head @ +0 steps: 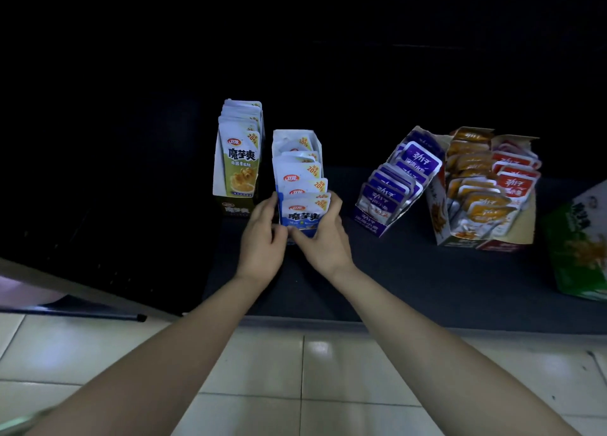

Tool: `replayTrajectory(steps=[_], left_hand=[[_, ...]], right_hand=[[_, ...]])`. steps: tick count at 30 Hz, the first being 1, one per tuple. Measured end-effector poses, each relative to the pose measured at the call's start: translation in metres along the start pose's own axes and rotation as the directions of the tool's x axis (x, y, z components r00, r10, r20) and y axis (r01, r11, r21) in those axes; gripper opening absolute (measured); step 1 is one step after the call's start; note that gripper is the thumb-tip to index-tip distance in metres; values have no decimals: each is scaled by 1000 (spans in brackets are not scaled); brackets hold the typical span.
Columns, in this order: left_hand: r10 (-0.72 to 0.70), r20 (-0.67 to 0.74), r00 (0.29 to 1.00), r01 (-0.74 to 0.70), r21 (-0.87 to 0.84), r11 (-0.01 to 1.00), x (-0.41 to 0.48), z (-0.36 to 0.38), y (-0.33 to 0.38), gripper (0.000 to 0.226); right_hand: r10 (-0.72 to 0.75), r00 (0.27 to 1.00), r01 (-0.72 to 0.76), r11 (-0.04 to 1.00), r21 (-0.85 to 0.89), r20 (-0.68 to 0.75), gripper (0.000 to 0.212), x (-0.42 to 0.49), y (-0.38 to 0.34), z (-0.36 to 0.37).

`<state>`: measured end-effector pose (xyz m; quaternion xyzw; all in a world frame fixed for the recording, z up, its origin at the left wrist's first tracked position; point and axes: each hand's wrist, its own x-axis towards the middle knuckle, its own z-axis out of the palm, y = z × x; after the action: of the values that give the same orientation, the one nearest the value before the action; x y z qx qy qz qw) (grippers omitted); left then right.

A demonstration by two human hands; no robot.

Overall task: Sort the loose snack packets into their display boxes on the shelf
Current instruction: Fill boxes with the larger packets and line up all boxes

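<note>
A tall white display box (pixel 316 146) of blue-and-white snack packets (pixel 303 189) stands on the dark shelf (pixel 410 271) in the middle of the view. My left hand (pixel 262 235) grips its front left corner. From the right, my right hand (pixel 323 235) holds the box's front, fingers curled round the frontmost blue packet (pixel 303 217). To the left stands an olive-green display box (pixel 235 207) filled with green-and-white packets (pixel 241 159).
Right of my hands, a purple packet box (pixel 394 185) leans to the left beside an orange packet box (pixel 466 189) and a red packet box (pixel 515 176). A green bag (pixel 581 251) lies at the far right. Pale floor tiles (pixel 295 370) run below the shelf edge.
</note>
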<state>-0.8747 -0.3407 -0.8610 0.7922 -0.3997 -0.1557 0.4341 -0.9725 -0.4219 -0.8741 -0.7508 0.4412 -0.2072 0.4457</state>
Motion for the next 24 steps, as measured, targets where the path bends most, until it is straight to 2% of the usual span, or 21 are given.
replayTrajectory(steps=[3,7,11,13,15,19,22,24], left_hand=[[-22,-17,1000,20,-115,993,-16,1,6,55],[-45,29,999,49,-129,990,-37,-7,8,60],[40,65,997,-33,-99,994,-52,-13,5,73],[51,60,997,-44,-123,991,-52,-7,12,74],[58,51,997,-48,-183,982,-53,-3,17,70],[109,-6,994,-109,-109,988,-56,-4,6,65],[105,-26,994,-108,-113,988,-53,-9,9,87],[114,-14,993,-114,-112,987,-47,-9,13,89]], right_hand=[[-15,1000,16,999,-29,19,81,-19,3,-7],[-47,981,61,996,-72,190,73,-39,8,-29],[-197,970,207,977,-60,141,86,-49,4,-56],[-276,938,286,958,-16,208,80,-49,-3,-57],[-271,928,273,962,27,257,73,-49,-6,-51],[-270,955,271,963,8,123,58,-54,-5,-52],[-325,944,327,945,-24,64,66,-57,-1,-56],[-348,935,352,935,-42,72,68,-54,0,-55]])
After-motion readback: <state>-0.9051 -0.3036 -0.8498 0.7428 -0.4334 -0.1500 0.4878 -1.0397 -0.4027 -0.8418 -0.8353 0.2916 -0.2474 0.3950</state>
